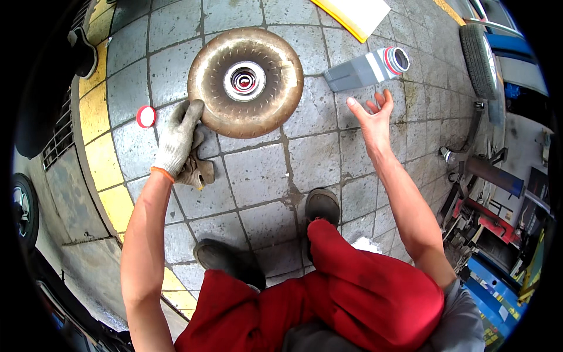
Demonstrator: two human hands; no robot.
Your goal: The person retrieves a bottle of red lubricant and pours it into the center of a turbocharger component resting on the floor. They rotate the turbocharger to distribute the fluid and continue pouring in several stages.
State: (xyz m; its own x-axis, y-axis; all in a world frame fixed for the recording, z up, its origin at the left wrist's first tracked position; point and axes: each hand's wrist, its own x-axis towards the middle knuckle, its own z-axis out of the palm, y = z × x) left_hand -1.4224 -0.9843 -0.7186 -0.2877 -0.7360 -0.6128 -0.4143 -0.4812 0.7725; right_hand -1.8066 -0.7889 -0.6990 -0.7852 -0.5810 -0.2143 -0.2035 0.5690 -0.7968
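Note:
A round, brownish metal torque converter [205, 58] lies on the tiled floor ahead of me, with red fluid showing inside its central hub [244, 81]. My left hand [180, 132], in a light knitted work glove with dirty fingers, is closed on its near left rim. My bare right hand [375, 114] is open with fingers spread, just below a grey plastic bottle [358, 71]. The bottle is uncapped, with a red ring round its neck. It leans to the right; I cannot tell whether it rests on its side. A red-and-white cap [146, 116] lies left of my glove.
A second, crumpled glove [197, 170] lies under my left wrist. A yellow-edged white sheet-like item [355, 14] is at the top. Yellow tiles and a floor grate [58, 132] run along the left. A wheel [478, 61] and workshop equipment [492, 217] stand on the right.

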